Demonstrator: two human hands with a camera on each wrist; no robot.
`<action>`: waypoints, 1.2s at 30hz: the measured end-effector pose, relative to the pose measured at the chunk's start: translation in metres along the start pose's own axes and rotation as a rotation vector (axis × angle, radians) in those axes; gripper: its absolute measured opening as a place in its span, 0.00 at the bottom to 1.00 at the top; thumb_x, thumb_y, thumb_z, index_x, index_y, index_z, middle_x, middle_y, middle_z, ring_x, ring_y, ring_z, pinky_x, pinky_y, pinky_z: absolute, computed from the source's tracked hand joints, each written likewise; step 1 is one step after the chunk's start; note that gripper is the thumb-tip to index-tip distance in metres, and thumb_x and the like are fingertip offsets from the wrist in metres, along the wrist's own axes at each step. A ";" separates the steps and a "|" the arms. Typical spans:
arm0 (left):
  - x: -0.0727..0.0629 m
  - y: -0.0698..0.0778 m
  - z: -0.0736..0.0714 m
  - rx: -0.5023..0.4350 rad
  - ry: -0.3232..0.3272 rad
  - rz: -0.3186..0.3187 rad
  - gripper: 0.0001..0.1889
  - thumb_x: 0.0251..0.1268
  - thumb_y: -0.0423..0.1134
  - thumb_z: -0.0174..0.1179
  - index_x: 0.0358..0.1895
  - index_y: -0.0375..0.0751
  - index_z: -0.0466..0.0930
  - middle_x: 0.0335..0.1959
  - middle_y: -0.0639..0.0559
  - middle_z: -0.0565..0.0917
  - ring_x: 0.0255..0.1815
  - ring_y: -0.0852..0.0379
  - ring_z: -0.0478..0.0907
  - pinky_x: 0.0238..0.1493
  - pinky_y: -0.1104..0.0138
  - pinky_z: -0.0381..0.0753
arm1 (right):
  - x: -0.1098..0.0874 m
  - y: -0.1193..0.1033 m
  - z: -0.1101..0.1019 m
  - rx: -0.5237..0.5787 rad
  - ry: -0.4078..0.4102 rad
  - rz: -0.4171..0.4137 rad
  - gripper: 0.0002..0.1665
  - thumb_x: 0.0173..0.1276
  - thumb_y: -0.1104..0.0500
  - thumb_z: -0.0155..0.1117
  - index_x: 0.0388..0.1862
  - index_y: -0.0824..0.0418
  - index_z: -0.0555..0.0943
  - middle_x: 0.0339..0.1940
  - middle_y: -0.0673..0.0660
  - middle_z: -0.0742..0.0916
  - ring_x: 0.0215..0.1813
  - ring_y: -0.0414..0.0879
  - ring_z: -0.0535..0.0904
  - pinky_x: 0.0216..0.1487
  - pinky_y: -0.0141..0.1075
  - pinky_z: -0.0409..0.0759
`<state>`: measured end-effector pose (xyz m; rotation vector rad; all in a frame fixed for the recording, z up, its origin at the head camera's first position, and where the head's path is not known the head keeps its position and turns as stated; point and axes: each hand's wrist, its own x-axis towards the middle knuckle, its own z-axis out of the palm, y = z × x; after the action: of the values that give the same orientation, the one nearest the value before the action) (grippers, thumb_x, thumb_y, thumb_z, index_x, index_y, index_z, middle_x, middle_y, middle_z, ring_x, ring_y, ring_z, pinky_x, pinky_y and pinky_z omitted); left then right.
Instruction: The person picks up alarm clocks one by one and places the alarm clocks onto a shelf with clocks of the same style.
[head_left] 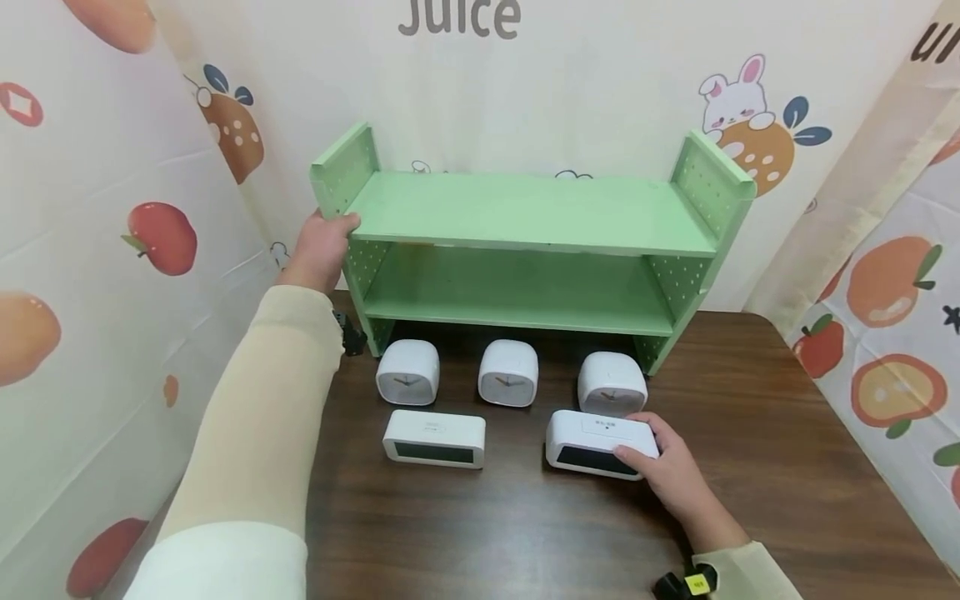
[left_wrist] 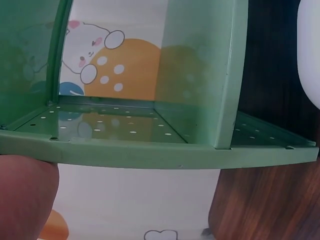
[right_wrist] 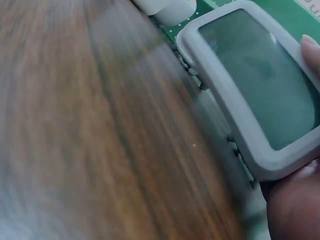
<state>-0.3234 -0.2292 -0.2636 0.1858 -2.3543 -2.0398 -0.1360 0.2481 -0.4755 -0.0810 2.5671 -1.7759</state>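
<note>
My left hand grips the left side panel of a green two-tier shelf, its thumb over the front edge of the upper board. In the left wrist view part of that hand shows against the edge of the perforated panel. With thumb and fingers my right hand holds the right end of a white digital clock with a dark blank display. Another white digital clock stands to its left on the table. Behind them is a row of white analog clocks, the right one just behind the held clock.
The left analog clock and the middle one stand before the shelf's foot. Dark wood tabletop lies in front. Fruit-printed curtains hang at the left, back and right.
</note>
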 end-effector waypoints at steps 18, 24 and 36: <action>0.002 0.001 0.001 -0.019 0.002 -0.005 0.31 0.84 0.51 0.43 0.84 0.59 0.49 0.81 0.56 0.59 0.79 0.54 0.56 0.79 0.50 0.51 | 0.014 -0.052 -0.003 0.030 -0.042 -0.035 0.24 0.77 0.58 0.65 0.65 0.68 0.72 0.60 0.60 0.79 0.53 0.43 0.76 0.49 0.34 0.80; 0.001 0.001 0.000 -0.019 -0.006 -0.005 0.30 0.85 0.51 0.42 0.84 0.60 0.48 0.81 0.57 0.59 0.79 0.54 0.55 0.80 0.49 0.49 | 0.020 -0.070 0.006 0.154 -0.066 0.019 0.26 0.77 0.58 0.64 0.66 0.70 0.69 0.57 0.58 0.78 0.52 0.44 0.76 0.49 0.36 0.82; 0.000 0.003 0.002 -0.020 -0.003 0.003 0.30 0.85 0.50 0.43 0.84 0.57 0.49 0.81 0.55 0.59 0.79 0.54 0.57 0.79 0.52 0.53 | 0.038 -0.110 0.009 0.130 -0.144 0.011 0.30 0.77 0.52 0.66 0.67 0.66 0.69 0.65 0.63 0.77 0.59 0.52 0.74 0.53 0.35 0.79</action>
<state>-0.3234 -0.2269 -0.2612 0.1787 -2.3335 -2.0627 -0.1698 0.1988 -0.3748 -0.1852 2.3452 -1.8541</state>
